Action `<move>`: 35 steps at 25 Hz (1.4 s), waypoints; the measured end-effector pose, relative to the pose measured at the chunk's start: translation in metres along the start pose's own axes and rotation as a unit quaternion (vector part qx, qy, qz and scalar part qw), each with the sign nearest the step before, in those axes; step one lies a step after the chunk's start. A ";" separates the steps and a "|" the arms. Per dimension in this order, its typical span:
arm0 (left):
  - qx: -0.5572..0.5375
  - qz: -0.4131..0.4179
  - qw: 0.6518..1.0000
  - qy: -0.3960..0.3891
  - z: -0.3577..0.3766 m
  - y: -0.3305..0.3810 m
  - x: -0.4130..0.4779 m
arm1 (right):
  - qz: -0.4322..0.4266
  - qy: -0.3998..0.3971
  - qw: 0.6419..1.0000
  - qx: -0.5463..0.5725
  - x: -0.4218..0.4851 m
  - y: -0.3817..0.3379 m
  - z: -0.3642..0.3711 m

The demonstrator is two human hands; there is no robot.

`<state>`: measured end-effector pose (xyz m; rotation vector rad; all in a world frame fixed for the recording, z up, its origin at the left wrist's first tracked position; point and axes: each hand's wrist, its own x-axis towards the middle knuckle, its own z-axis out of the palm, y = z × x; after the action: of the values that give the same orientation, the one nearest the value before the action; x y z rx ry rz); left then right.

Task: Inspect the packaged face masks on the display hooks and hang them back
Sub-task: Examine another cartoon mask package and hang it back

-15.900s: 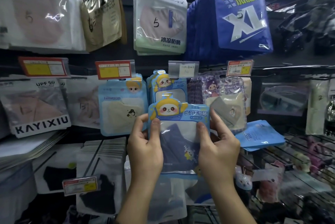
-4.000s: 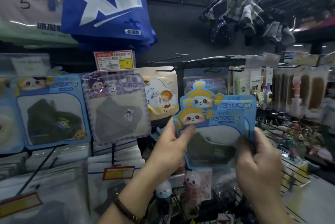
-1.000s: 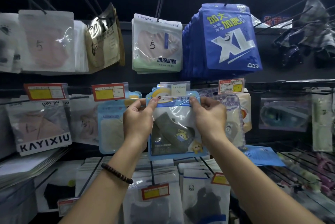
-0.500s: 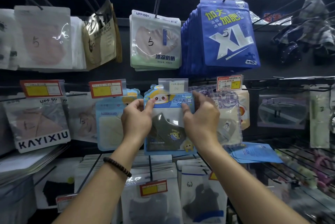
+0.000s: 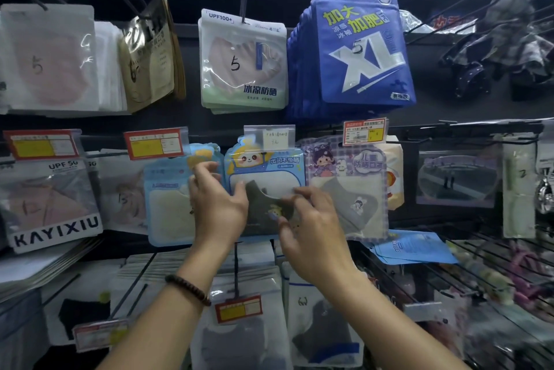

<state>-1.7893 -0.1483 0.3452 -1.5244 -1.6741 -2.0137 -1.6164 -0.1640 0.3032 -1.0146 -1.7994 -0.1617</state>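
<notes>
A blue cartoon mask pack is seen hanging in the middle row of the display wall, beneath a clear price tag. Its left edge is touched by the loosely spread left hand; its lower right part is overlapped by the open right hand, and nothing is gripped. It is flanked closely by a pale blue pack and a purple checked pack; free room is left only in front.

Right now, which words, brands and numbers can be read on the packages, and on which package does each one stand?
"XL" and handwritten "5": blue pack.
"UPF100+" and handwritten "5": green-edged pack.
"KAYIXIU" and "UPF 50": pack at far left.
Handwritten "5": white pack at upper left.
Price tags: print too small to read.
</notes>
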 end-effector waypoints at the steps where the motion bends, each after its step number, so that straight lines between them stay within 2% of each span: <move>1: 0.029 0.018 0.999 0.029 0.000 0.002 -0.010 | -0.014 0.017 1.000 0.007 -0.005 0.008 -0.004; 3: 0.044 0.084 0.992 0.078 0.001 0.016 -0.039 | -0.024 0.034 0.999 0.016 -0.015 0.027 -0.019; 4: 0.015 0.132 0.988 0.072 0.002 0.027 -0.056 | -0.029 0.031 0.999 0.020 -0.021 0.037 -0.030; 6: -0.054 0.209 0.976 0.005 0.010 0.049 -0.090 | -0.028 -0.009 0.999 0.042 -0.033 0.064 -0.054; 8: -0.103 0.221 0.965 -0.097 0.027 0.072 -0.121 | -0.003 -0.053 0.997 0.060 -0.045 0.098 -0.077; 10: -0.138 0.179 0.955 -0.192 0.048 0.088 -0.144 | 0.047 -0.058 0.997 0.037 -0.052 0.139 -0.094; 13: -0.142 0.074 0.935 -0.317 0.084 0.098 -0.166 | 0.158 -0.050 0.985 -0.053 -0.055 0.204 -0.109; 16: -0.147 -0.040 0.894 -0.421 0.119 0.100 -0.183 | 0.198 -0.113 0.965 -0.132 -0.055 0.256 -0.116; 18: -0.105 -0.061 0.879 -0.461 0.139 0.101 -0.192 | 0.191 -0.183 0.948 -0.176 -0.052 0.276 -0.115; 22: 0.038 0.027 0.888 -0.457 0.165 0.107 -0.201 | 0.140 -0.283 0.920 -0.231 -0.032 0.294 -0.101; 26: 0.090 0.009 0.885 -0.458 0.185 0.106 -0.207 | 0.088 -0.326 0.895 -0.293 -0.022 0.304 -0.082; 29: 0.094 -0.002 0.889 -0.448 0.191 0.102 -0.207 | 0.090 -0.312 0.896 -0.304 -0.025 0.311 -0.075; 35: 0.061 -0.045 0.914 -0.398 0.197 0.096 -0.204 | 0.144 -0.257 0.921 -0.256 -0.034 0.319 -0.082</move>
<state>-1.5098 -0.1276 0.2389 -2.4538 -2.0807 -1.3256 -1.3319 -0.0237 0.2092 -1.8188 -2.0960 -0.2018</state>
